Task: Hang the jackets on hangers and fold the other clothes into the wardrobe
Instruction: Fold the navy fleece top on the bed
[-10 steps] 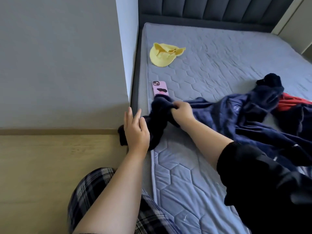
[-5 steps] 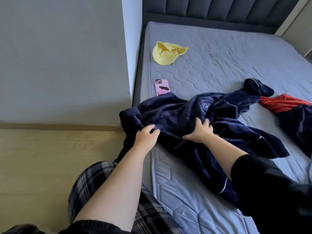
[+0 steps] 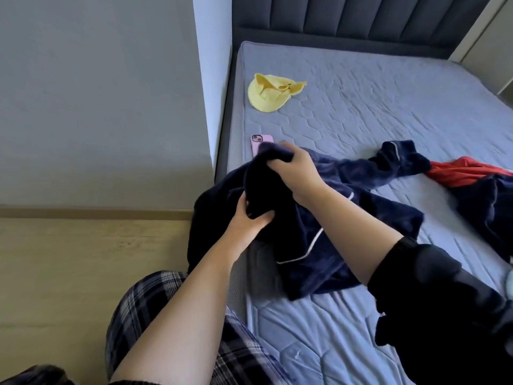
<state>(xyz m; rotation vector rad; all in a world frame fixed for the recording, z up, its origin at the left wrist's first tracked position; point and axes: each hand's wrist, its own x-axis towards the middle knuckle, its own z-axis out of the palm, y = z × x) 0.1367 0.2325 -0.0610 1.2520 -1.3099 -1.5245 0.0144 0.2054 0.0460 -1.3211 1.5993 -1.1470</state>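
Left grip (image 3: 251,219) clutches a bunched fold of the navy garment (image 3: 388,204) from below. Right grip (image 3: 298,173) is clenched on the same bunch from above. The garment sprawls over the bed's (image 3: 388,107) left edge. Beyond lie a phone (image 3: 261,140) and a yellow hat (image 3: 270,93), with red cloth (image 3: 466,170) to the right.

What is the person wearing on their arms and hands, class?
A black sleeve covers the right arm down to near the elbow; the left forearm is bare. Neither the left hand nor the right hand shows gloves, rings or a watch.
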